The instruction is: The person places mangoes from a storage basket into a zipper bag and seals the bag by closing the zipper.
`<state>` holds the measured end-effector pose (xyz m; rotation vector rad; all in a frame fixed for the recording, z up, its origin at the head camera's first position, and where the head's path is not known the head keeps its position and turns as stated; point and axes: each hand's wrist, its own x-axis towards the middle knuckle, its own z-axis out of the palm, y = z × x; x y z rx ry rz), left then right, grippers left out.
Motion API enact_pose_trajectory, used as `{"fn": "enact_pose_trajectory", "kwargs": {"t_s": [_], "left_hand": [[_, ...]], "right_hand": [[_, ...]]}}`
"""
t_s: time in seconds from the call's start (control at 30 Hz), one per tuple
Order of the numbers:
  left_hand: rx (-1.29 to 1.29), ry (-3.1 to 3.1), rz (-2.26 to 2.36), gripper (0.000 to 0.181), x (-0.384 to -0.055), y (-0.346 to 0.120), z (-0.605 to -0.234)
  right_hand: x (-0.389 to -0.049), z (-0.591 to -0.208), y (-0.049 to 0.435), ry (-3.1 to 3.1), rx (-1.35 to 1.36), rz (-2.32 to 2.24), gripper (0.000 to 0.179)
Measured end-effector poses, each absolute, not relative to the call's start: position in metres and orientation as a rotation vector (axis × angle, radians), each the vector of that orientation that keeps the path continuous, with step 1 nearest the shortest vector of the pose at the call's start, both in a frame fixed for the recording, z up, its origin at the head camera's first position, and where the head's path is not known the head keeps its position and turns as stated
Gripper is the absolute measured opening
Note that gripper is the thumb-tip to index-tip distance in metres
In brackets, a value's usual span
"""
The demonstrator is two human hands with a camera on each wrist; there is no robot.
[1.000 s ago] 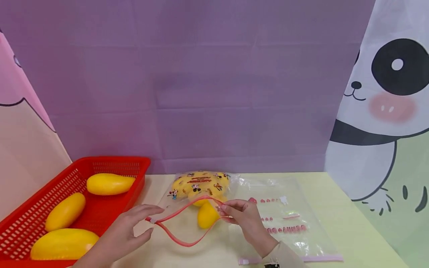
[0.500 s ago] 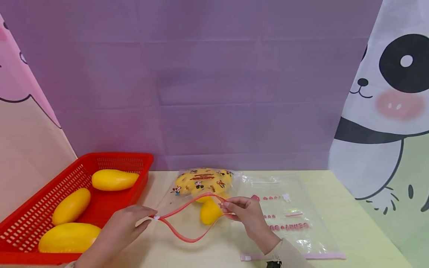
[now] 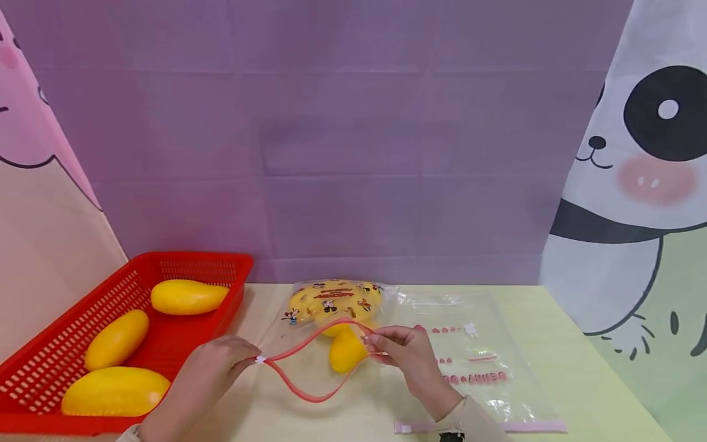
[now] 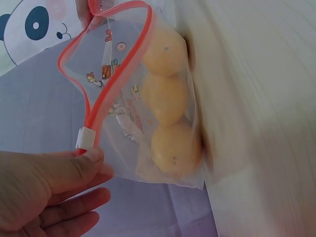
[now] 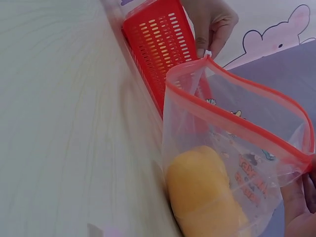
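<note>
Seemingly to spread the bag (image 3: 326,307) wide, the left hand (image 3: 212,368) pinches its rim (image 4: 124,69) just beside the slider (image 4: 86,138) and the right hand (image 3: 411,362) pinches the opposite end. It sits on the surface (image 3: 585,380) near the basket (image 3: 171,331), the fruit (image 4: 175,150) inside probably weighting it down.

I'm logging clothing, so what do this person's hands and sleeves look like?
The left hand and right hand are bare, no gloves or rings showing. The right sleeve is beige, with a black patch, too cropped to identify. The left sleeve shows only a pale edge.
</note>
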<state>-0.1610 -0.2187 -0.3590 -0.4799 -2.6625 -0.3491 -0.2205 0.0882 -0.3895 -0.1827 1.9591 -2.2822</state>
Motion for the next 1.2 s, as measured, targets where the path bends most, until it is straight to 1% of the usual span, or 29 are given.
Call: {"fn": "enact_pose_trajectory", "kwargs": {"t_s": [0.13,0.37,0.47,0.6,0.7,0.9,1.03,1.2], "left_hand": [[-0.507,-2.668,-0.362,0.02,-0.162,-0.222,-0.357],[-0.384,-2.718,-0.367,0.023,-0.159,-0.223,-0.355],[-0.357,-2.715,-0.378,0.023,-0.159,-0.222,-0.354],[-0.332,-2.733,-0.411,0.024,-0.158,-0.221,-0.355],[-0.312,-2.752,-0.431,0.025,-0.158,-0.22,-0.355],[-0.253,-2.827,-0.465,0.026,-0.159,-0.22,-0.357],[-0.256,-2.826,-0.471,0.026,-0.157,-0.222,-0.361],[-0.231,-2.82,-0.525,0.026,-0.157,-0.221,-0.36]], "right_hand": [[-0.222,-0.389,0.095,2.004,-0.205,-2.239,0.028],[-0.225,-0.391,0.115,2.158,-0.34,-2.011,0.031],[-0.225,-0.387,0.124,2.291,-0.428,-1.844,0.028],[-0.226,-0.377,0.133,2.422,-0.575,-1.63,0.019],[-0.227,-0.369,0.133,2.446,-0.693,-1.552,0.014],[-0.22,-0.352,0.11,2.598,-0.891,-1.454,0.012],[-0.21,-0.343,0.08,2.704,-1.003,-1.448,0.012],[-0.197,-0.336,0.037,2.713,-1.269,-1.374,0.015]]}}
